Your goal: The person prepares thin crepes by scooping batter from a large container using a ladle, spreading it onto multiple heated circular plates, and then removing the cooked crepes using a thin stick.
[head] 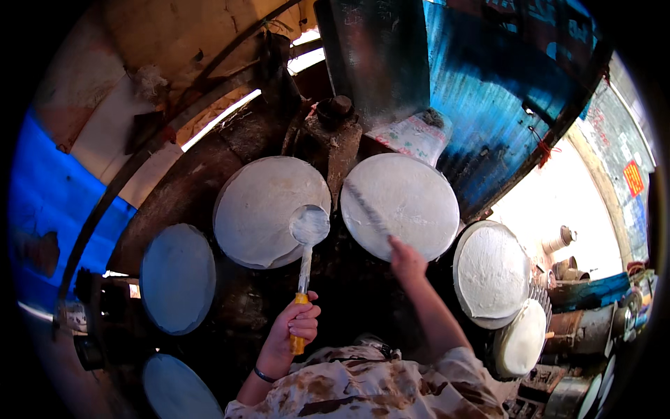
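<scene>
My left hand (pixel 302 320) is closed around the yellow grip of a metal ladle (pixel 310 225). The ladle's round bowl is smeared white and appears over the right edge of a round griddle (pixel 256 204) coated with white batter-like paste. A second coated round griddle (pixel 413 194) lies to its right. Over this one, my right hand (pixel 408 262) grips a thin, blurred spatula-like blade (pixel 369 207), angled up and left across the white layer. Whether the blade touches the layer, I cannot tell.
More white-coated discs stand around me: one at left (pixel 178 277), one at lower left (pixel 178 390), two at right (pixel 492 267). A dark rusty post (pixel 337 136) rises between the two middle griddles. Blue corrugated sheeting (pixel 487 115) stands behind; metal cylinders (pixel 581 330) lie at right.
</scene>
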